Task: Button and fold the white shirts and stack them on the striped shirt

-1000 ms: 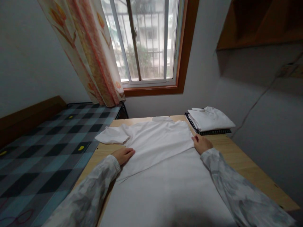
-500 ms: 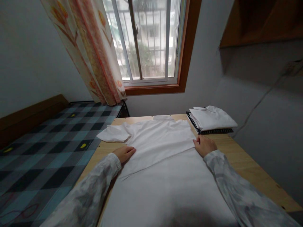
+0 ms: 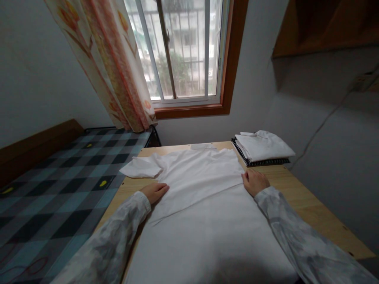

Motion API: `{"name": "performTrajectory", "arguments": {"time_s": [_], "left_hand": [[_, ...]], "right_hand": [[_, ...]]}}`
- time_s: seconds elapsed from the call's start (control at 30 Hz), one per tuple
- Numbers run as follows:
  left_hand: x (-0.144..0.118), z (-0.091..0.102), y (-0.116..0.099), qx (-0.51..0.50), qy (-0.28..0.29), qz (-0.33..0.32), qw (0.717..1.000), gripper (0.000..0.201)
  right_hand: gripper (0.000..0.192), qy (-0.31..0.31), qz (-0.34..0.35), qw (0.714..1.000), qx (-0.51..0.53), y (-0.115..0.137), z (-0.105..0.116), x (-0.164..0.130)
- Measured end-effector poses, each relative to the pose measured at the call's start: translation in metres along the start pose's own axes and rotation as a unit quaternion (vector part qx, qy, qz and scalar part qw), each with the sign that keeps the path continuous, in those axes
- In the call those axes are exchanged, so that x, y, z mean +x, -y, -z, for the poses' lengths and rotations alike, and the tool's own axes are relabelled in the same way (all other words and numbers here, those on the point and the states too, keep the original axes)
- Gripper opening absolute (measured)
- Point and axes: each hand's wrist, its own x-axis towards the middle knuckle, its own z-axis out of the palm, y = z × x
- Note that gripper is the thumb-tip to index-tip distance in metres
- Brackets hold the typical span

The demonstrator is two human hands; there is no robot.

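The shirt (image 3: 201,185) is white, spread flat between the left hand (image 3: 154,192) and the right hand (image 3: 255,182). Its lower part is folded up over the body, the folded edge running as a slanted line from under the left hand's fingertips up to the right hand's fingers. One short sleeve sticks out flat beyond the left hand, on its far side. The collar end lies farthest from both hands. The near part stretches smooth and wide between the two forearms.

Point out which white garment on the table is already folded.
The small white bundle on the dark pile at the far right corner; the white shirt under both hands lies spread out.
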Motion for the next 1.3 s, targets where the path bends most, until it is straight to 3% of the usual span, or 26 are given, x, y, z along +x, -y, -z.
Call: {"name": "performTrajectory", "arguments": {"time_s": [0.2, 0.37, 0.6, 0.73, 0.83, 0.93, 1.03, 1.1, 1.17, 1.3], "left_hand": [[0.0, -0.003, 0.002, 0.026, 0.025, -0.008, 0.999, 0.05], [-0.012, 0.002, -0.016, 0.105, 0.009, 0.016, 0.994, 0.046], [-0.035, 0.006, -0.04, 0.213, -0.033, 0.105, 0.971, 0.054], [-0.04, 0.011, -0.046, 0.191, -0.093, 0.219, 0.952, 0.061], [-0.04, 0.013, -0.048, 0.157, -0.134, 0.255, 0.945, 0.065], [-0.038, 0.009, -0.049, 0.163, -0.201, 0.185, 0.948, 0.065], [-0.033, 0.0, -0.052, 0.132, -0.241, 0.033, 0.961, 0.064], [-0.028, -0.009, -0.053, 0.109, -0.208, -0.086, 0.968, 0.066], [-0.023, -0.018, -0.051, 0.102, -0.154, -0.158, 0.97, 0.07], [-0.013, -0.033, -0.038, 0.107, -0.103, -0.154, 0.977, 0.077]], "right_hand": [[0.025, -0.004, -0.063, 0.998, 0.006, -0.017, -0.003, 0.002], [0.03, -0.004, -0.047, 0.999, 0.017, -0.023, -0.007, 0.002], [0.033, -0.008, -0.018, 1.0, -0.011, -0.02, -0.007, 0.004], [0.025, -0.044, -0.03, 0.998, -0.016, -0.015, -0.005, 0.0], [0.042, -0.068, 0.012, 0.998, 0.009, -0.011, -0.004, -0.007], [0.052, -0.09, 0.07, 0.993, 0.021, -0.005, 0.001, -0.014], [0.057, -0.071, 0.152, 0.984, 0.059, 0.006, 0.006, -0.019], [0.062, -0.032, 0.202, 0.975, 0.087, 0.014, 0.004, -0.021], [0.067, 0.003, 0.222, 0.97, 0.1, 0.019, -0.002, -0.022], [0.073, 0.042, 0.215, 0.97, 0.102, 0.02, -0.02, -0.02]]}}
